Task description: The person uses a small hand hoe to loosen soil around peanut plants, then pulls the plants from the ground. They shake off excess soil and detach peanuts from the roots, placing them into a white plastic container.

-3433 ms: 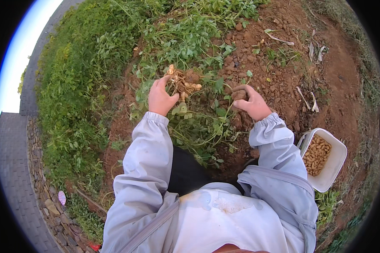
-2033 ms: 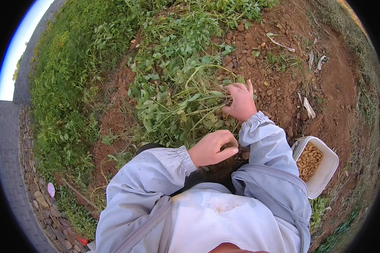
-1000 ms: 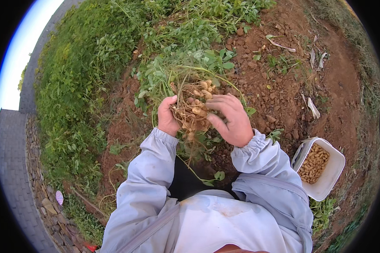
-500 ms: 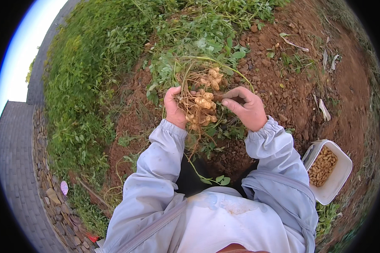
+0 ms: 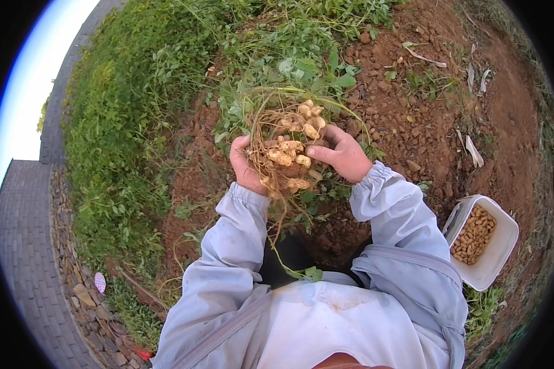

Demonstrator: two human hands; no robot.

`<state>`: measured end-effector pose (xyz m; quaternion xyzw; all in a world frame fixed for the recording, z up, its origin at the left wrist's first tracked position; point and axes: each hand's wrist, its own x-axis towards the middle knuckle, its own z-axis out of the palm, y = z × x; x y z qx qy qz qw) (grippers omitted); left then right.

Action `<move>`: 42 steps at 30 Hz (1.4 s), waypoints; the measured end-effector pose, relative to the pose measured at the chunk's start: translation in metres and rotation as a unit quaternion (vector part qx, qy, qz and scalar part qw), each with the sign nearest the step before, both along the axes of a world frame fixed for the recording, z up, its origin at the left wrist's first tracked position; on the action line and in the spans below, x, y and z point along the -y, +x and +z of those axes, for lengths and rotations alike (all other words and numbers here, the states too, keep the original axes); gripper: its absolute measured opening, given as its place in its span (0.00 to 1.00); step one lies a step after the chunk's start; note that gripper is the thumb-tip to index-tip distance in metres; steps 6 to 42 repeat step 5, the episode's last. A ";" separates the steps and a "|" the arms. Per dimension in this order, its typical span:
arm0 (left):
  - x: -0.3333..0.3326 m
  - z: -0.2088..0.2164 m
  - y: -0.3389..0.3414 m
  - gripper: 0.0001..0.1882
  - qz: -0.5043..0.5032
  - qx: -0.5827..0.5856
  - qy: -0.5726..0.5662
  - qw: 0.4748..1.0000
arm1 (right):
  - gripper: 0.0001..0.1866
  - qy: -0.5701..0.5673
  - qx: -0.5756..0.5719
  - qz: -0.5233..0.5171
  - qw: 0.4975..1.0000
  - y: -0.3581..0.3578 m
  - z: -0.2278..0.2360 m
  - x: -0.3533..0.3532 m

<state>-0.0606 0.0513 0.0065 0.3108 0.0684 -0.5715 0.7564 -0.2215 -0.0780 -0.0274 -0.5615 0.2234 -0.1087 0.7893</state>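
Note:
An uprooted peanut plant (image 5: 266, 147) hangs in front of me, its thin roots and stems tangled among several tan, unshelled peanuts (image 5: 286, 152). My left hand (image 5: 247, 169) is closed around the root side of the plant, the fingers partly hidden behind it. On the other side, my right hand (image 5: 343, 155) has its thumb and fingers closed on a peanut at the cluster's right edge. The plant's leaves spread beyond my hands, and one stem trails down toward my lap.
To my right, a white plastic bucket (image 5: 503, 237) holds loose peanuts (image 5: 474, 235) on reddish soil (image 5: 406, 117). Dense green plants (image 5: 123, 135) grow on the left. Past them run a stone edging (image 5: 83, 295) and a grey tiled surface (image 5: 28, 246).
My right hand has moved left onto the peanut cluster, its thumb and fingers closing there. The plant has turned slightly in my left hand, spreading the peanuts.

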 end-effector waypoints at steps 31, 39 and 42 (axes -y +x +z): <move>-0.003 -0.003 0.021 0.29 0.065 0.079 -0.047 0.994 | 0.30 -0.178 -0.156 0.050 0.970 -0.023 -0.004 0.030; -0.003 -0.003 0.021 0.29 0.065 0.079 -0.047 0.994 | 0.30 -0.178 -0.156 0.050 0.970 -0.023 -0.004 0.030; -0.003 -0.003 0.021 0.29 0.065 0.079 -0.047 0.994 | 0.30 -0.178 -0.156 0.050 0.970 -0.023 -0.004 0.030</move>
